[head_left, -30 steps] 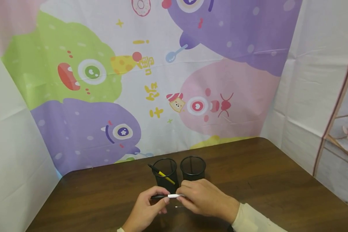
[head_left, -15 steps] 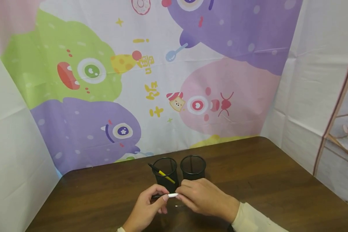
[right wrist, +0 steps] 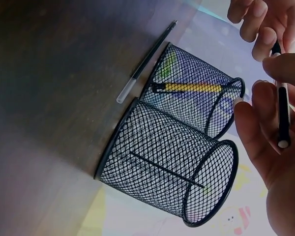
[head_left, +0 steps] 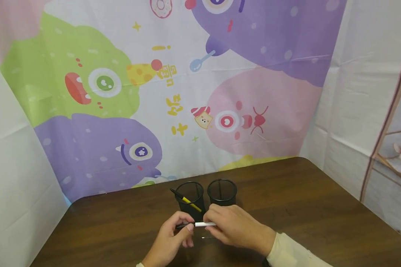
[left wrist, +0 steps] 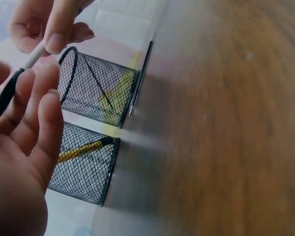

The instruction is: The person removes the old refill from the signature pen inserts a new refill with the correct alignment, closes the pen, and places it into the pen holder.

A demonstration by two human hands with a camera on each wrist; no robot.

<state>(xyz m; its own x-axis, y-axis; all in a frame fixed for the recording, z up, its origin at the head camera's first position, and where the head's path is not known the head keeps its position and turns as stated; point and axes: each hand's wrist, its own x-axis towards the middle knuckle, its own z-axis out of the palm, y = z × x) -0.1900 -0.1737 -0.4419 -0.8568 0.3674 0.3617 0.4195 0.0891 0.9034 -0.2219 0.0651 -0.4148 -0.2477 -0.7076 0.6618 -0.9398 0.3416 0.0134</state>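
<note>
My left hand (head_left: 170, 237) pinches the black grip end of a pen (head_left: 200, 224) between thumb and fingers. From the other side my right hand (head_left: 237, 228) pinches the pen's white barrel. The pen lies level between the two hands, its white and black parts meeting near the left fingertips. In the right wrist view, a black rear end with a pale tip (right wrist: 283, 143) sticks out past the right fingers. On the table below the hands lies a loose pen refill (right wrist: 150, 59), dark with a clear end.
Just beyond the hands stand two black mesh pen cups side by side. The left cup (head_left: 183, 212) holds a yellow and black pen (head_left: 191, 203) leaning on its rim; the right cup (head_left: 222, 203) stands close beside it. A cartoon-printed cloth (head_left: 187, 155) hangs behind the brown table (head_left: 287, 193).
My right fingers have shifted slightly on the white barrel, and a longer stretch of white shows between the hands. My left hand stays nearly still; the cups and refill have not moved.
</note>
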